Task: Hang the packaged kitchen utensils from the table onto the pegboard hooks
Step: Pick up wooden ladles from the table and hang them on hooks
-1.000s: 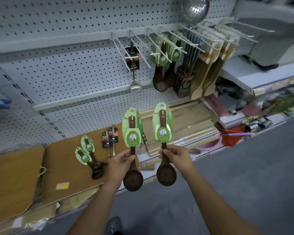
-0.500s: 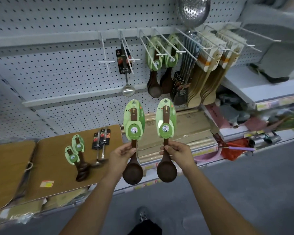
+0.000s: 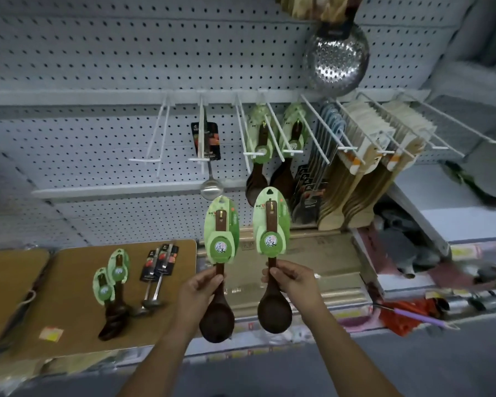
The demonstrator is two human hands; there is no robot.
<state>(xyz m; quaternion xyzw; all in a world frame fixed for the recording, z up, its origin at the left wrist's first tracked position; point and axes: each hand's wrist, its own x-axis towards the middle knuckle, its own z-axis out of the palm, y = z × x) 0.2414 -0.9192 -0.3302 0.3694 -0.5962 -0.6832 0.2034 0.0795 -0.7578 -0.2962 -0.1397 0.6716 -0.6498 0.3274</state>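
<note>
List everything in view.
Wooden tabletops: 2, brown, lower left.
Held dark wooden spoons on green cards: 2, brown, in hands.
Loose green-card wooden spoons: 2, brown, right tabletop.
Loose black-card steel ladles: 2, silver, beside them.
Hung black-card steel ladle: 1, silver, centre.
Hung green-card wooden spoons: 2+, brown, right of it.
Perforated steel skimmer: 1, silver, top right.
Pale wooden spatulas: several, beige, far right.
Wire hooks: several, white, mid-wall.
Left hand: 1, gripping spoon.
Right hand: 1, gripping spoon.

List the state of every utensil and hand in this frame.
Left hand, grips left wooden spoon by its handle, card upward.
Right hand, grips right wooden spoon by its handle, card upward.
Table wooden spoons, lying, unhung.
Table ladles, lying, unhung.
Hung wooden spoons, hanging side by side.
Hung ladle, hanging alone.
Leftmost hook, bare.
</note>
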